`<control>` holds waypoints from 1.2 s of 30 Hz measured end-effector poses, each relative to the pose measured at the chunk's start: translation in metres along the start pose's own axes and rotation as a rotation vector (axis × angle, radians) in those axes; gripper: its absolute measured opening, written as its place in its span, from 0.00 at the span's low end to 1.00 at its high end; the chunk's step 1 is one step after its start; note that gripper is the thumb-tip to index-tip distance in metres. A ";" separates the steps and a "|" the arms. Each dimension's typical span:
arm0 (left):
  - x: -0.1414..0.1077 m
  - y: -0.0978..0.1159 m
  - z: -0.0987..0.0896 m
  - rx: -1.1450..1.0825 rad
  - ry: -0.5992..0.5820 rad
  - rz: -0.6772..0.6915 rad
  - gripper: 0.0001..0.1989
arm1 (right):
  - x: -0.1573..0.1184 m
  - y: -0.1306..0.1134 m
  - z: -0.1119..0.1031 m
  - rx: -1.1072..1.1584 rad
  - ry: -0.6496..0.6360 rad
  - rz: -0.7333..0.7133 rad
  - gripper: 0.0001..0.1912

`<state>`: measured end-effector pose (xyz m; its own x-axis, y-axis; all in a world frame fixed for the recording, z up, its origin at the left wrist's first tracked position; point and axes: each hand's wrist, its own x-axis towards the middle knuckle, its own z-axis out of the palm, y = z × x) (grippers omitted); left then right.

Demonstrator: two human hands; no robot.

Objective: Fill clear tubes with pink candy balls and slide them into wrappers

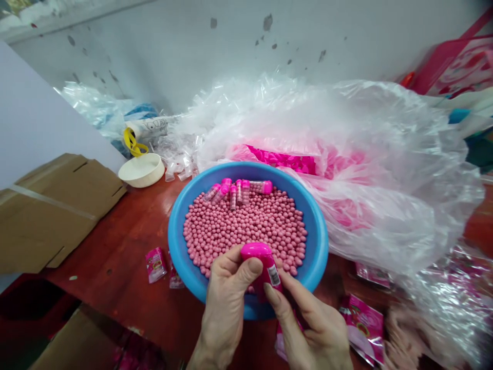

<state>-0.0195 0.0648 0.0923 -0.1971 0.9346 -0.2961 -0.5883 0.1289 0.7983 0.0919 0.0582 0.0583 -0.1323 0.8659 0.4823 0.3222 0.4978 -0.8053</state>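
Note:
Both my hands grip a bright pink container with a rounded top and a barcode label on its side. My left hand presses it with the thumb across the front. From the other side, the fingertips of my right hand pinch its lower part, near the barcode. Behind and below it stands a blue basin of small round pink beads or candies. Several clear tubes with pink caps, beads inside, lie on the beads at the far side.
Clear plastic bags spread behind and right of the basin, one with pink pieces. Small pink packets lie on the red table. At left are a white round lid, yellow tape and cardboard.

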 end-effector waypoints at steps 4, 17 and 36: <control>-0.003 0.000 0.001 0.029 -0.030 0.003 0.08 | -0.004 -0.002 0.013 0.116 0.211 0.185 0.14; -0.002 -0.009 -0.005 0.121 -0.096 0.041 0.12 | 0.026 -0.006 -0.001 0.454 -0.059 0.568 0.10; 0.001 -0.008 -0.005 0.480 -0.187 -0.025 0.09 | 0.050 0.000 -0.027 0.305 -0.301 0.359 0.03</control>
<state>-0.0188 0.0631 0.0827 -0.0183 0.9669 -0.2546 -0.1557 0.2488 0.9560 0.1102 0.1004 0.0918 -0.3404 0.9372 0.0761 0.1167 0.1224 -0.9856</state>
